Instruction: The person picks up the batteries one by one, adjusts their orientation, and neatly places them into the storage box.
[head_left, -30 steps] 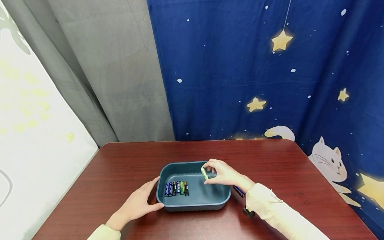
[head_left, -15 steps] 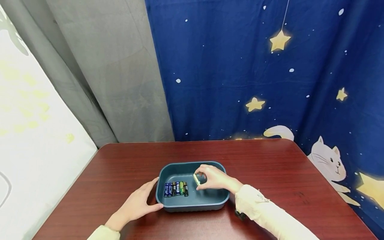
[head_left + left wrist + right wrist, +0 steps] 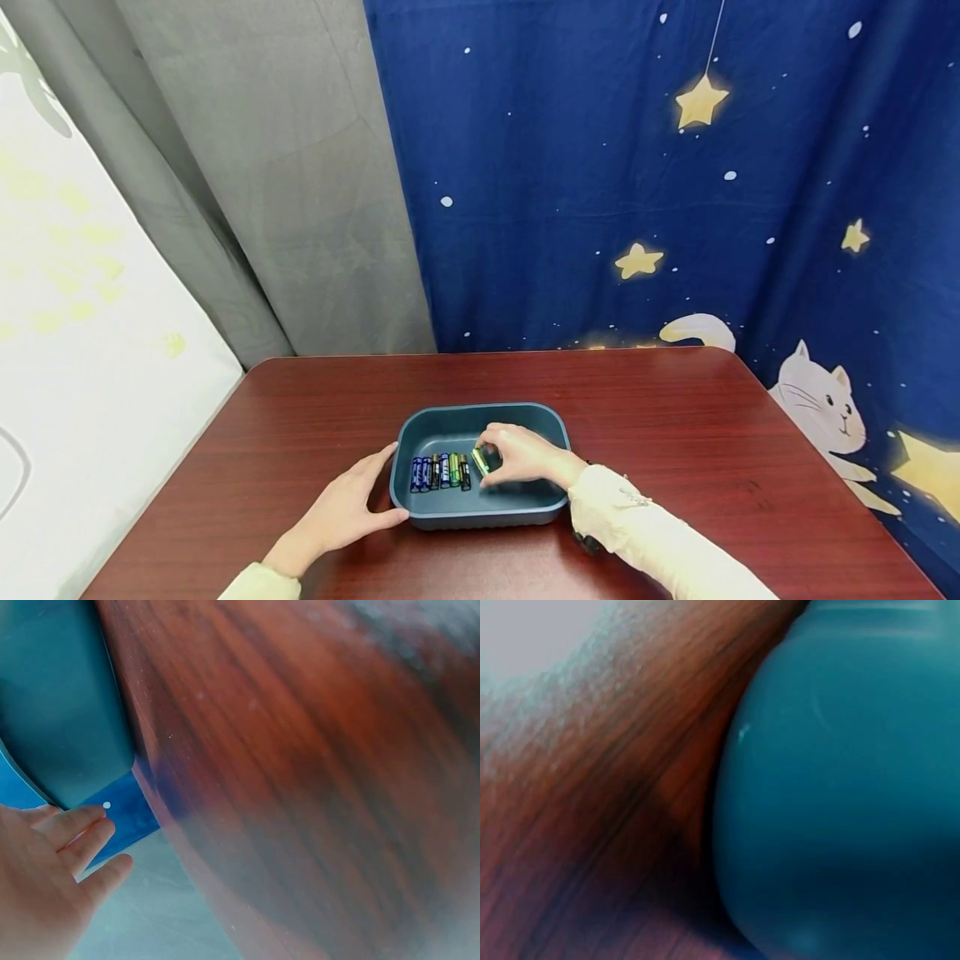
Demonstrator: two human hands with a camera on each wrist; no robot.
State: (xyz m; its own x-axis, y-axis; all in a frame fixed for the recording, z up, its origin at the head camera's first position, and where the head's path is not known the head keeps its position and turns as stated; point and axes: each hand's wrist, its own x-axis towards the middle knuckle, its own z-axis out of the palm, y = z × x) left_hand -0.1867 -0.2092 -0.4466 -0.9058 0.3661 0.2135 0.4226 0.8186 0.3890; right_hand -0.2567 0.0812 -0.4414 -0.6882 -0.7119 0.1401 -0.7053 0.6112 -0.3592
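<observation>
A blue-green plastic bin (image 3: 517,500) sits on the table, and several batteries (image 3: 445,472) stand side by side in a row at its left inside. Over the bin floor, just right of that row, my right hand (image 3: 525,458) pinches a green-and-pale battery (image 3: 480,461) between thumb and fingers, tilted. My left hand (image 3: 345,504) rests against the bin's left end, thumb at the front corner and fingers along the side. In the left wrist view, the fingers of the left hand (image 3: 45,877) lie extended beside the bin wall (image 3: 67,697). The right wrist view shows only the bin's outer wall (image 3: 840,772) and table.
The reddish-brown wooden table (image 3: 337,400) extends around the bin on all sides. Behind it hang a grey curtain (image 3: 300,208) and a blue star-patterned curtain (image 3: 540,167). A small black object (image 3: 587,543) shows under the right sleeve.
My right hand has moved left and lower with the pinched battery, up to the row's right end. A blue battery on the table right of the bin is now out of sight. The left hand stays put.
</observation>
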